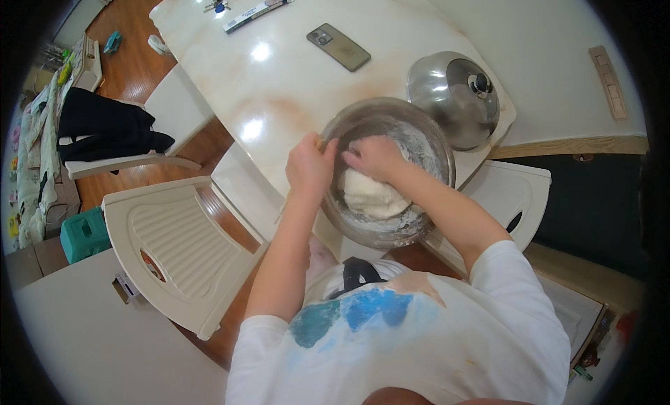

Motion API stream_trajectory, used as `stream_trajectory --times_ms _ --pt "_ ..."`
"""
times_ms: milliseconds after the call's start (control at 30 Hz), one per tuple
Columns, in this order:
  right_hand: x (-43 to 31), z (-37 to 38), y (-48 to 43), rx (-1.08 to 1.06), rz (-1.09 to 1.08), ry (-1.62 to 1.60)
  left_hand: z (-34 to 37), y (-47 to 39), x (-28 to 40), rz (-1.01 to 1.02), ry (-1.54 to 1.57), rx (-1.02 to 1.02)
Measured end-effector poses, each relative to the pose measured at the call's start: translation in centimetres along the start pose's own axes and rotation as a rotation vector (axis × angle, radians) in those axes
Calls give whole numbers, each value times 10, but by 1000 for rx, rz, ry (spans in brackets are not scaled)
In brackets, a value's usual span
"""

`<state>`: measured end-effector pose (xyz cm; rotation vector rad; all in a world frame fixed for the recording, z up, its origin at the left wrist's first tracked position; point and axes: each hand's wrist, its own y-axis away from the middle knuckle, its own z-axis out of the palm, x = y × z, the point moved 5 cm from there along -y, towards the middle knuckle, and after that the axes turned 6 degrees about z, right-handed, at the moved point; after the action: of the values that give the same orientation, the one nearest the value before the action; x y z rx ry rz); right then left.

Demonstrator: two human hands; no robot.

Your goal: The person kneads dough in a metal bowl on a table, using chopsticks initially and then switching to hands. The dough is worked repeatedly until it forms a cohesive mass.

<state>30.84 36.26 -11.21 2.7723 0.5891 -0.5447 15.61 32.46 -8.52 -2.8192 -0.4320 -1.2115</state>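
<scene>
A steel mixing bowl (388, 105) stands at the near edge of the table, its inner wall smeared with flour. In it lies a pale lump of dough (372, 198). My right hand (378, 156) reaches inside, fingers curled against the far side of the dough and partly hidden. At the bowl's left rim is my left hand (310, 165), thumb by the edge. It is closed around a thin wooden stick (284, 206), perhaps a chopstick, most of which the hand and forearm cover.
A domed steel lid (445, 98) with a black knob sits right of the bowl on the marbled table (293, 85). Farther back lie a phone (339, 47), a long narrow box (257, 14) and keys (220, 3). White chairs (178, 237) flank the table; dark clothing (107, 125) covers one.
</scene>
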Motion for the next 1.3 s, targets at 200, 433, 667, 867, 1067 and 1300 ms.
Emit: stream_trajectory --times_ms 200,433,667,867,1067,1300 --pt "-7 -34 58 -279 64 -37 7 -1 0 -8 33 -30" --pt "-23 -23 94 64 67 152 8 3 4 29 73 -47" --pt "-13 3 81 203 -149 125 10 4 3 24 108 -58" --pt "7 14 55 310 -157 28 10 6 1 42 158 -67" --pt "38 26 25 371 -116 31 12 8 -1 19 204 -70" --pt "48 29 0 284 -26 49 5 32 -4 -20 153 4"
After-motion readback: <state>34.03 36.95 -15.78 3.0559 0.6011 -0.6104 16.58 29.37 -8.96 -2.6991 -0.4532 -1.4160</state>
